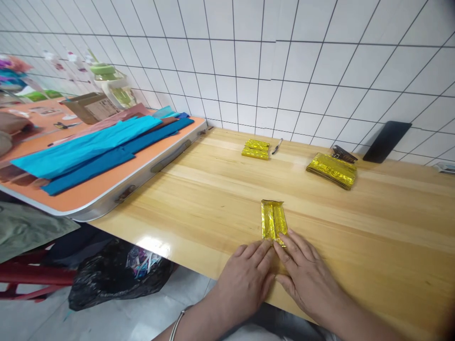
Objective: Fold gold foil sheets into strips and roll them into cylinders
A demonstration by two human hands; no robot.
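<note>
Head view: folded gold foil strip lies flat near table front edge, long axis pointing away from person. Left hand & right hand press its near end, fingers flat, no pinch. Bare wood all round. Foil stack, small foil pile well apart behind.

White tiled wall with dark grout fills the top and right of frame. Glossy light wood table runs across the middle, glare spot at its lower left edge. Orange-topped folding table at left. Pale tiled floor lower left, black plastic bag on it.
</note>
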